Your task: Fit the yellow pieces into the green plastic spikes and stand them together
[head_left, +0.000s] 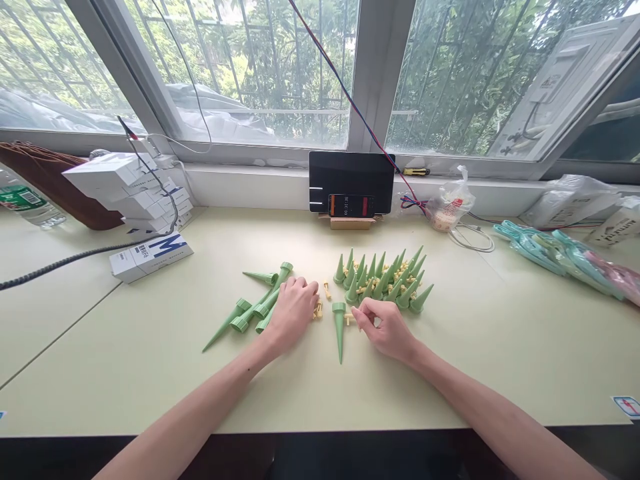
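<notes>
My left hand (295,308) is closed, fingers curled down over a few small yellow plastic pieces (319,309); what its fingertips grip is hidden. Beside and partly beneath it lie several green plastic watering spikes (238,313) with ribbed caps. One single green spike (339,330) rests between my hands, cap away from me and point toward me. My right hand (384,328) is closed just right of that spike, its fingertips against a yellow T-shaped piece (349,319); whether they grip it is unclear. Another yellow piece (327,289) lies farther back.
Behind my right hand, several green spikes (383,280) stand points up with yellow pieces among them. A phone (351,205) leans on a dark tablet (350,175). White boxes (151,257) are at left, a bagged cup (451,208) and plastic-wrapped items (560,257) at right.
</notes>
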### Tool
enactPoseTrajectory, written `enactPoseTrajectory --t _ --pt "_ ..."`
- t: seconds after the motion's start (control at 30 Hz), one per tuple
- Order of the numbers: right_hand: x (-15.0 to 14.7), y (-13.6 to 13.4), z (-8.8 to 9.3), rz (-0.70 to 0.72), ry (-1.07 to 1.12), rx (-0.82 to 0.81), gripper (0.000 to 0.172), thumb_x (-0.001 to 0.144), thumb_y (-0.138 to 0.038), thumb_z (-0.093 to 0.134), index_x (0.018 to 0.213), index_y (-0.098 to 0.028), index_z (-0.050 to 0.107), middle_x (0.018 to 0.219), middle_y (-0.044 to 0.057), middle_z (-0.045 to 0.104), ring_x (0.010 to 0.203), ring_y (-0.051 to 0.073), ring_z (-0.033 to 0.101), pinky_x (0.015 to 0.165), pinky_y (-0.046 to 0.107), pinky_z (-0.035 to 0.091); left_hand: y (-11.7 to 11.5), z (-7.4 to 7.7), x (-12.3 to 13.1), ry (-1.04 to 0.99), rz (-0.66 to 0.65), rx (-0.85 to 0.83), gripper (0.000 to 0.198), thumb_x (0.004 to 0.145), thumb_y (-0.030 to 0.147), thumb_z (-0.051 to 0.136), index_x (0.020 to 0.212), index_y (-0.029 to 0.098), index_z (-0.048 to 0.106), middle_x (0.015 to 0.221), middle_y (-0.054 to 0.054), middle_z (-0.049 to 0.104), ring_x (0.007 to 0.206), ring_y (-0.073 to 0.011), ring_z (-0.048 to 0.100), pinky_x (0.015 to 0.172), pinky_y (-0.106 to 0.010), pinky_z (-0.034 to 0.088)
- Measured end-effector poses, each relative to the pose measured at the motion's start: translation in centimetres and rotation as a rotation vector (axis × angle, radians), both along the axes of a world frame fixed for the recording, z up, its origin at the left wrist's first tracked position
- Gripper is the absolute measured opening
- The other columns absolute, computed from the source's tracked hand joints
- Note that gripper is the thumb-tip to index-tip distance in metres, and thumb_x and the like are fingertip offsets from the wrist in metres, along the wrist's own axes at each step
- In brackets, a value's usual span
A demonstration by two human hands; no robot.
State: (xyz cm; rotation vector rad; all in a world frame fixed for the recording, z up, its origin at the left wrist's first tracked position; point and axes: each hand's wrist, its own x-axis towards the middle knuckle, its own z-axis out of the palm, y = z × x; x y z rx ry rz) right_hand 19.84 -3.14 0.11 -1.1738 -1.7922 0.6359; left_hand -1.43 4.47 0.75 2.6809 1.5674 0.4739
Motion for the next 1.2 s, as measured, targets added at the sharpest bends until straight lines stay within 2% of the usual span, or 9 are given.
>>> enactPoseTrajectory --t 0.17,0.37,0.6,0.77,0.93,1.07,1.2 --pt "0.0 0.3 0.0 -0.041 -0.005 0.025 0.039 0.098 -0.033 0.048 0.063 -0.021 0.036 0.058 -0.003 0.04 0.053 0.011 0.033 0.051 0.027 0.028 0.0 0.1 0.0 0.034 -0.002 -0.005 0.022 0.094 0.011 0.044 0.079 0.019 0.058 0.078 -0.008 0.059 0.077 -0.0261 0.052 0.074 -0.037 0.037" --pt "0.1 0.3 -0.2 0.002 0.035 -0.017 0.039 0.101 -0.038 0.044 0.066 -0.022 0.037 0.058 -0.003 0.042 0.05 0.011 0.033 0.048 0.027 0.026 -0.2 0.4 0.2 0.005 0.004 -0.02 0.023 0.09 0.007 0.043 0.078 0.019 0.058 0.072 -0.007 0.06 0.074 -0.0264 0.053 0.075 -0.037 0.036" --pt "0.1 0.5 -0.4 -0.006 0.046 0.0 0.042 0.102 -0.044 0.04 0.069 -0.023 0.027 0.058 -0.006 0.027 0.052 0.01 0.023 0.048 0.026 0.021 -0.2 0.3 0.1 0.017 0.017 -0.015 0.02 0.09 0.006 0.042 0.09 0.019 0.058 0.078 -0.008 0.066 0.078 -0.0281 0.058 0.075 -0.038 0.036" --pt "0.2 0.6 -0.6 -0.007 0.058 -0.005 0.041 0.103 -0.045 0.038 0.07 -0.023 0.025 0.06 -0.006 0.028 0.052 0.01 0.024 0.048 0.026 0.022 -0.3 0.6 0.1 -0.021 0.015 0.014 0.02 0.091 0.006 0.042 0.095 0.018 0.058 0.081 -0.009 0.067 0.079 -0.0274 0.059 0.077 -0.038 0.038" --pt "0.2 0.6 -0.7 0.005 0.073 -0.029 0.039 0.104 -0.043 0.035 0.072 -0.024 0.027 0.058 -0.006 0.035 0.05 0.011 0.03 0.048 0.025 0.027 -0.6 1.1 0.4 -0.227 -0.067 0.093 0.02 0.095 0.008 0.04 0.1 0.018 0.057 0.09 -0.008 0.066 0.085 -0.0245 0.06 0.08 -0.037 0.043" --pt "0.2 0.6 -0.8 0.008 0.095 -0.053 0.039 0.105 -0.044 0.032 0.072 -0.024 0.028 0.056 -0.006 0.037 0.048 0.011 0.032 0.047 0.025 0.028 -1.3 1.2 0.9 -0.487 -0.166 0.041 0.017 0.099 0.014 0.041 0.106 0.021 0.055 0.094 -0.006 0.064 0.084 -0.0194 0.061 0.074 -0.031 0.048" --pt "0.2 0.5 -0.6 0.021 0.115 -0.041 0.039 0.106 -0.042 0.03 0.072 -0.023 0.034 0.058 -0.004 0.044 0.05 0.011 0.038 0.049 0.025 0.034 -2.2 0.9 1.5 -0.566 -0.248 0.007 0.015 0.101 0.017 0.042 0.105 0.022 0.056 0.093 -0.004 0.063 0.079 -0.0166 0.061 0.071 -0.028 0.049"
